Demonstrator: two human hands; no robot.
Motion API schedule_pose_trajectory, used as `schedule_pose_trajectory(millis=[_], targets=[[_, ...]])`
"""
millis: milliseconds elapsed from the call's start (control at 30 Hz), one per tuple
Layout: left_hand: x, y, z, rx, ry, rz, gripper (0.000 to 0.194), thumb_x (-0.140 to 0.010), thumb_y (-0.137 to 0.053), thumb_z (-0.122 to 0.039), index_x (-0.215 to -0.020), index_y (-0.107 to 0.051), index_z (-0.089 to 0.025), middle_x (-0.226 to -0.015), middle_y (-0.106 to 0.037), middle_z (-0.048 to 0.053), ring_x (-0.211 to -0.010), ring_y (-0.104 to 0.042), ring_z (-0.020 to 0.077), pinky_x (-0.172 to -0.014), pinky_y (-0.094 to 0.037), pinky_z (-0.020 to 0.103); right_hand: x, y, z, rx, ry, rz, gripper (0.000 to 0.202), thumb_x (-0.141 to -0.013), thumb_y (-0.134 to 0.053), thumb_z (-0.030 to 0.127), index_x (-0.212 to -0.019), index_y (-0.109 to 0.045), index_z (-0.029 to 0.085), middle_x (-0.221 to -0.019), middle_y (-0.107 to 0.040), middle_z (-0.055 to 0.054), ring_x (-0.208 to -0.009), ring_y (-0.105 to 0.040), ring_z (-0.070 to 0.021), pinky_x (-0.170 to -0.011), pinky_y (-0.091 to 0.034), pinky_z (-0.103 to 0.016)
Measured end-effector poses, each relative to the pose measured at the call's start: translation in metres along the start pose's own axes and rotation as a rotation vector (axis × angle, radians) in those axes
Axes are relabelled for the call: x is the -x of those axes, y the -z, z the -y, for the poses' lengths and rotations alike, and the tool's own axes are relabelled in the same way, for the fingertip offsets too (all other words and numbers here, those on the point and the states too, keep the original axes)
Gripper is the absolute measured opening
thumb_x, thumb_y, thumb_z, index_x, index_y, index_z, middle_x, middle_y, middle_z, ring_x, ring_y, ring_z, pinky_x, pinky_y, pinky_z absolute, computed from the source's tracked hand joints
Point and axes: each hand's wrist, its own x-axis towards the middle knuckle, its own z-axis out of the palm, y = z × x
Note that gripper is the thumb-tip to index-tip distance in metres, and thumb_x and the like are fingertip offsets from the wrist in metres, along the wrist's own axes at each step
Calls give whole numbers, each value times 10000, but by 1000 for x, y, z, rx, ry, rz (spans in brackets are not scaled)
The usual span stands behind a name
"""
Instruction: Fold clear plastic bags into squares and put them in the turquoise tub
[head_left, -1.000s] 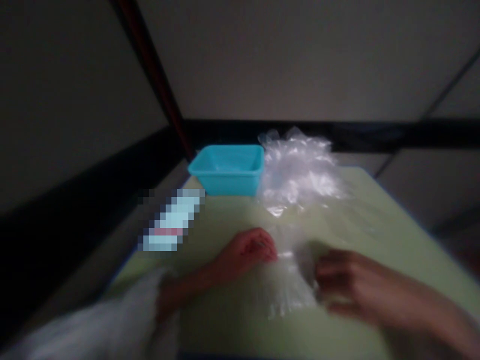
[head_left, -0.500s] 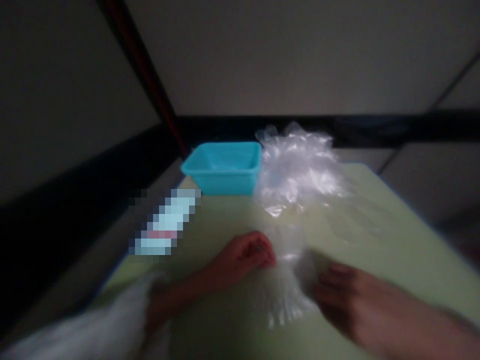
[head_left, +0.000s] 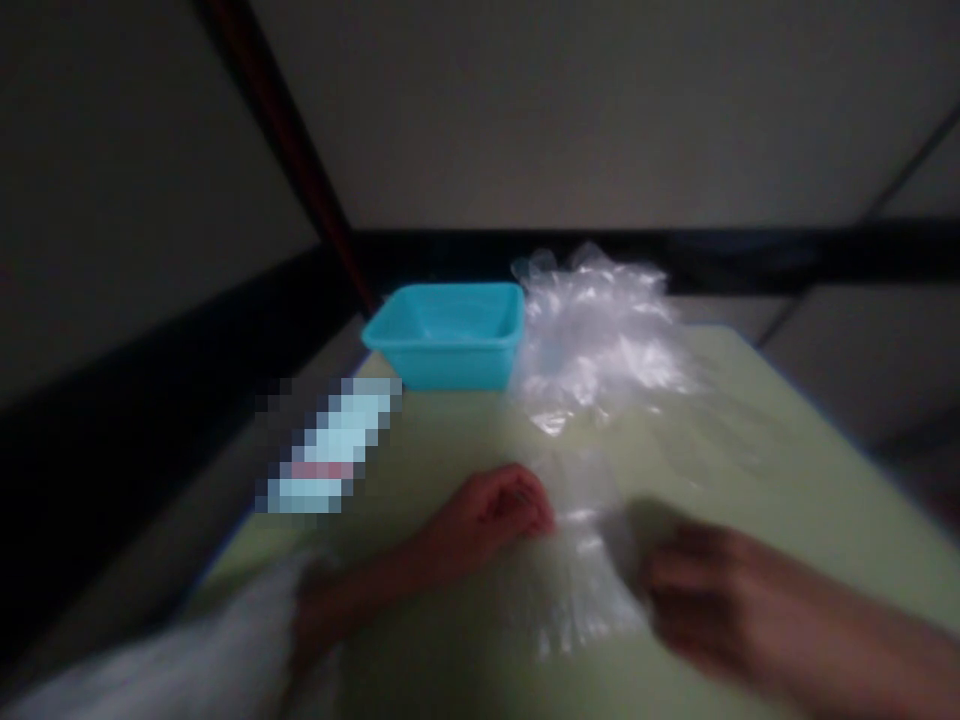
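Observation:
A thin, clear plastic glove (head_left: 577,560) lies on the pale green tabletop, its lower end split into finger-like strips. At its left edge my left hand (head_left: 502,515) is closed, with curled fingertips pinching the plastic. My right hand (head_left: 720,595) is at the lower right edge of the glove, fingers bent together and somewhat blurred; the plastic stretches toward them. The right fingertips are partly hidden. Behind the glove rises a heaped pile of similar clear plastic gloves (head_left: 600,340).
A turquoise plastic basin (head_left: 457,365) stands at the back left, beside the pile. At the table's left edge lies a pixelated, light-coloured flat object (head_left: 337,445). The table (head_left: 787,480) meets a dark-trimmed wall (head_left: 600,120) behind.
My right hand has moved slightly to the right, and the glove's lower right edge has spread that way with it. My left hand stays nearly still.

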Motion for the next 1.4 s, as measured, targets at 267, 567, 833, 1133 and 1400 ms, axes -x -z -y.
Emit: schedule_pose_trajectory(millis=[267, 567, 833, 1133, 1400], targets=[[1, 0, -1, -5, 14, -13, 193, -783, -604, -314, -841, -576, -132, -842, -652, 70, -805, -650, 191, -737, -497, 328, -1, -17, 6, 132, 41, -72, 167, -888, -517, 134, -766, -623, 175, -833, -624, -51, -756, -550, -172, -683, -385, -339], [1, 1, 1, -16, 2, 2, 179, -796, -600, -307, -844, -579, -135, -858, -654, 71, -817, -654, 193, -746, -497, 329, -3, 1, 3, 5, 39, -73, 261, -929, -387, 131, -825, -623, 170, -772, -622, -54, -664, -541, -149, -640, -414, -311], [0, -1, 0, 6, 5, -11, 206, -776, -617, -327, -833, -569, -135, -837, -655, 70, -790, -651, 188, -717, -495, 311, -3, 0, -1, -28, 92, -199, 286, -942, -338, 149, -991, -620, 148, -790, -646, -73, -697, -567, -157, -662, -446, -306], [0, -2, 2, 18, -1, -4, 273, -783, -621, -398, -830, -576, -132, -835, -656, 76, -790, -653, 189, -727, -498, 314, -14, -16, -18, 91, 68, -320, 245, -953, -393, 169, -866, -621, 159, -867, -669, -72, -771, -576, -174, -656, -476, -324], [-1, 5, -15, -19, 5, -92, 232, -761, -599, -357, -822, -531, -144, -799, -657, 53, -743, -669, 176, -649, -513, 276, -17, -11, -27, -107, -5, -227, 237, -967, -368, 208, -1014, -593, 148, -880, -669, -83, -819, -622, -177, -728, -510, -322]])
